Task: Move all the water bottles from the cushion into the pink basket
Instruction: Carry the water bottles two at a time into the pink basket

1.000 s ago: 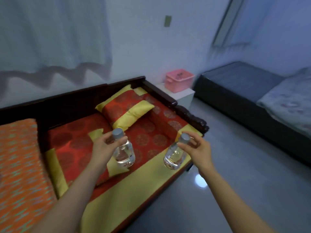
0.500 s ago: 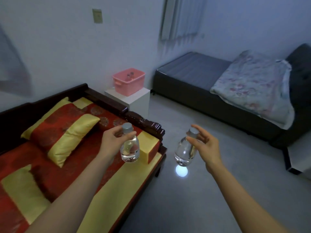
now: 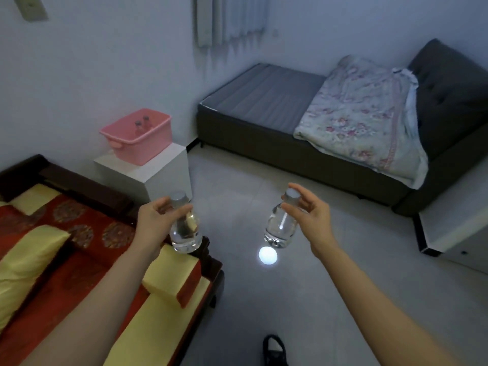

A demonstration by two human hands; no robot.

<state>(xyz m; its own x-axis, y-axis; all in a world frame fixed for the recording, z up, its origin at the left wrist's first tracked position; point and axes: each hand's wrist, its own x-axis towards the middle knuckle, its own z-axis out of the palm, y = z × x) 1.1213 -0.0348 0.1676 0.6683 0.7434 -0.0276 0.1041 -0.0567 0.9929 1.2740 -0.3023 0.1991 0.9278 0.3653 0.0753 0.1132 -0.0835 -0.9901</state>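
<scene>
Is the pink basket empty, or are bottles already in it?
Not empty. Two capped bottles stand upright inside the pink basket, their caps visible through its open top.

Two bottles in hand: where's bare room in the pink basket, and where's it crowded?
Crowded mid-basket: two capped clear bottles stand in the pink plastic basket. Its left, handle end looks bare, as does the white pedestal's near strip.

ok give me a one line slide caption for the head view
Left hand grips one water bottle, right hand holds another bottle; pink basket ahead holds two bottles.
</scene>
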